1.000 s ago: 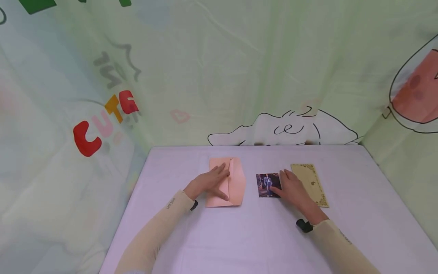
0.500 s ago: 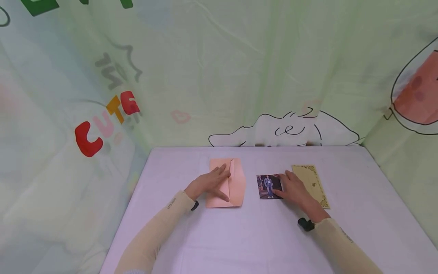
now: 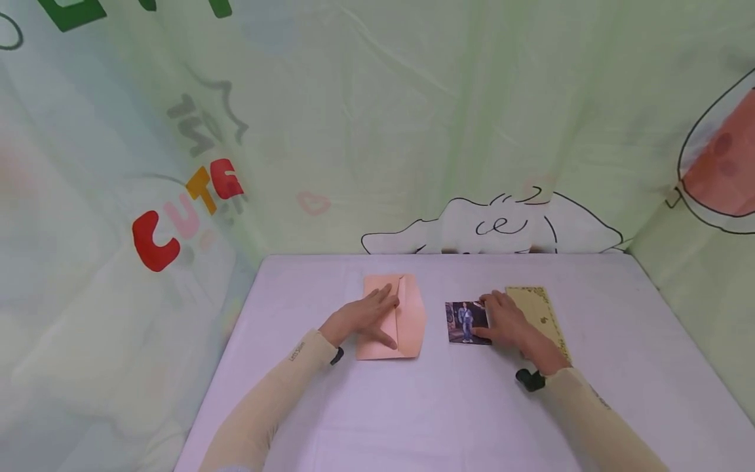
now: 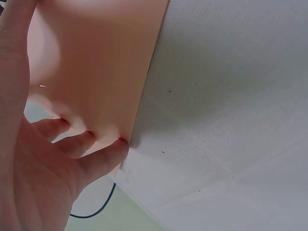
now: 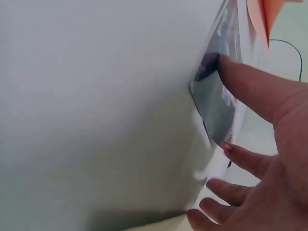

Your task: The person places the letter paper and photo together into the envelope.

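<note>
A pink envelope (image 3: pixel 411 318) lies on the table with its pointed flap side to the right. My left hand (image 3: pixel 364 318) rests on it with fingers spread, and in the left wrist view several fingertips (image 4: pixel 108 156) press on the envelope (image 4: pixel 101 62) by its edge. To the right is a small square photo (image 3: pixel 463 321) of a standing person. My right hand (image 3: pixel 510 324) pinches its right side. In the right wrist view the thumb (image 5: pixel 245 86) lies on the photo (image 5: pixel 214 103) and the index finger touches its edge; the other fingers are extended.
A cream card (image 3: pixel 533 308) with an ornamental border lies right of the photo, partly behind my right hand and wrist. The table has a pale lilac cover (image 3: pixel 413 413). Printed curtains (image 3: pixel 330 131) stand along its back and sides.
The right hand shifts slightly on the photo's right side, and its wrist now covers more of the cream card. The left hand stays on the envelope. The head view drifts a little.
</note>
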Motion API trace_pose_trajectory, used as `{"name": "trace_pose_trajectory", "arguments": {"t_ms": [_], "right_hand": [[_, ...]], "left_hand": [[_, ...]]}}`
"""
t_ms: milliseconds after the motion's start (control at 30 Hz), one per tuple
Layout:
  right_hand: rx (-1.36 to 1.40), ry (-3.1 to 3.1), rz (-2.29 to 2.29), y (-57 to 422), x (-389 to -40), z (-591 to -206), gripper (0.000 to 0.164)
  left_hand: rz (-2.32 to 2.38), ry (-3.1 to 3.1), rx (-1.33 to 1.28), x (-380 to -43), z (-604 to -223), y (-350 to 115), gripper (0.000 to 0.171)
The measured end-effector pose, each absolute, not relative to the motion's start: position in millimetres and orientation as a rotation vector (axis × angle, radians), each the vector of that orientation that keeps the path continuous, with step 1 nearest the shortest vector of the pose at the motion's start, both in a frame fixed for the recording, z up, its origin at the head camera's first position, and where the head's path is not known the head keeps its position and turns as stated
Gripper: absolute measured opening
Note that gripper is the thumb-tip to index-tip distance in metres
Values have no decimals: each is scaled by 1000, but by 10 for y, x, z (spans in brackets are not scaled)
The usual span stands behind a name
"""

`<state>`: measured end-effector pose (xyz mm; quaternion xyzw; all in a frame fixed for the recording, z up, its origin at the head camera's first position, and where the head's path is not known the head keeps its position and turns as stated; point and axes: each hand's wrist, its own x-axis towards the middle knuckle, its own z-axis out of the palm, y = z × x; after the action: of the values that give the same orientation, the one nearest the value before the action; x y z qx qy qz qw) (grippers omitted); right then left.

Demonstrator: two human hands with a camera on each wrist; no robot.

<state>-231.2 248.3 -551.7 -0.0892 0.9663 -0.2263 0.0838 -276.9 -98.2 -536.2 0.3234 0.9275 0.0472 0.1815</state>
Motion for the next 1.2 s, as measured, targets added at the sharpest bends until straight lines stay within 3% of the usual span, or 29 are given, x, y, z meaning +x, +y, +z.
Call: {"name": "trace_pose_trajectory", "arguments": {"t_ms": [267, 500, 900, 1200], "right_hand": [[-375, 2924, -1012, 2479, -2269, -5629, 61], [-240, 2833, -1161, 2564, -2283, -5614, 40], [-118, 2767, -1229, 2645, -2309, -5528, 41], [-199, 2810, -1207, 2596, -2372, -5481, 41]], "left_hand": [[122, 2624, 906, -2753, -5356, -963, 91], [108, 2611, 920, -2729, -5290, -951, 92], [103, 2595, 906, -2756, -5298, -949, 99], [104, 2598, 908, -2770, -5331, -959, 97]]}}
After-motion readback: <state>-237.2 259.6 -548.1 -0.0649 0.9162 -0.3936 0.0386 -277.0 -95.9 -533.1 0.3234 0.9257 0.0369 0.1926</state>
